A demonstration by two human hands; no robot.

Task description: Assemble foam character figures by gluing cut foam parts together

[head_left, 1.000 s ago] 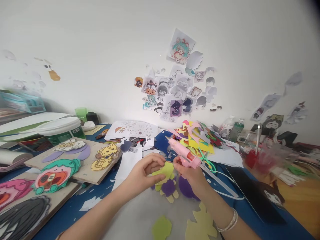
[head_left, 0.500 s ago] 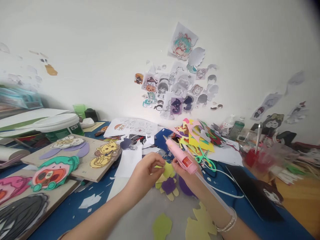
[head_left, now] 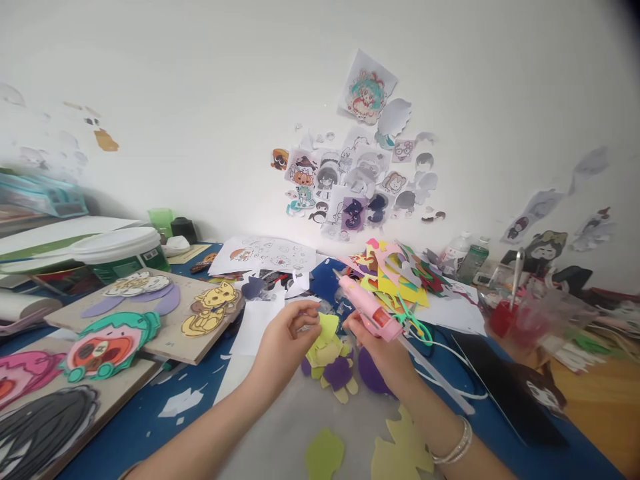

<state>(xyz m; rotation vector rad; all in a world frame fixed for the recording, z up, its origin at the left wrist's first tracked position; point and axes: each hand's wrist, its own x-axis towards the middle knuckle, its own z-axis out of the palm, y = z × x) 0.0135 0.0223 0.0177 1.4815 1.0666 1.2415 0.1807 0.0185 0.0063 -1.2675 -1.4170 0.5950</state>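
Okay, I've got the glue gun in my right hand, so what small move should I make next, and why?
I'd probably press the upper yellow-green piece down with your left hand: its fingertips are right beside that piece, at the top of the layered cutout, while your right hand holds the pink glue gun with its nozzle aimed away.

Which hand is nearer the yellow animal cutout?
Left: the left hand is to the right of the yellow animal cutout; the right hand, holding the pink glue gun, is farther right.
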